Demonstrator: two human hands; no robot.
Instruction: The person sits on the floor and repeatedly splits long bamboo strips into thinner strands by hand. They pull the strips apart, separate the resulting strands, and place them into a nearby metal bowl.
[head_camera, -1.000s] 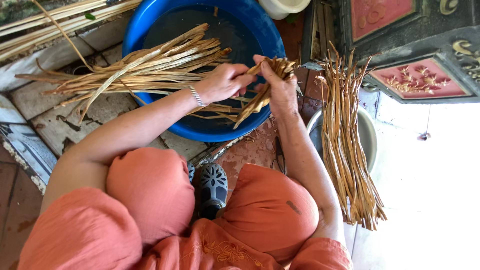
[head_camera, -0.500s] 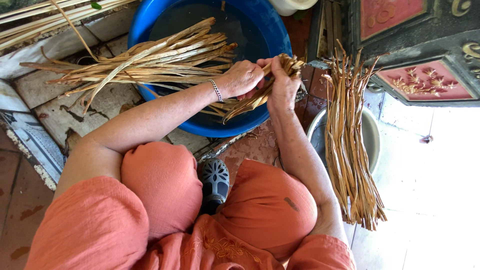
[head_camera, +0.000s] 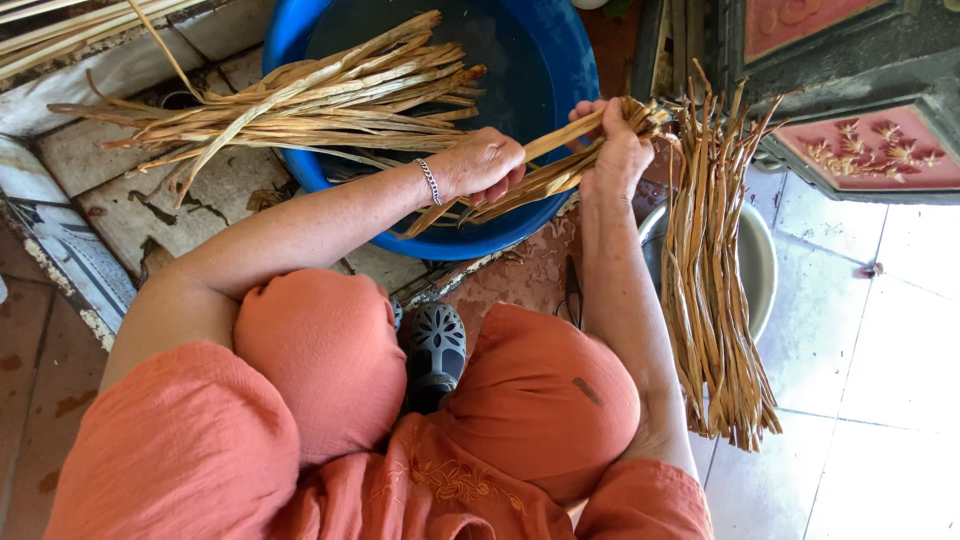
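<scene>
Tub (head_camera: 560, 60) ahead, strips (head_camera: 300, 95) across its left rim, bundle (head_camera: 715, 290) right

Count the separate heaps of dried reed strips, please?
3: dried tan reed strips across the blue plastic tub, a bundle over the metal bowl, a few in both hands.

Under you sits a blue tub (head_camera: 560, 60) with a sheaf of dried strips (head_camera: 300, 100) laid across its rim. To your right, another bundle of strips (head_camera: 715, 290) lies over a grey metal bowl (head_camera: 762, 262). A dark perforated shoe (head_camera: 437, 350) shows between your orange-clad knees, with scissors (head_camera: 572, 290) on the floor nearby.
</scene>
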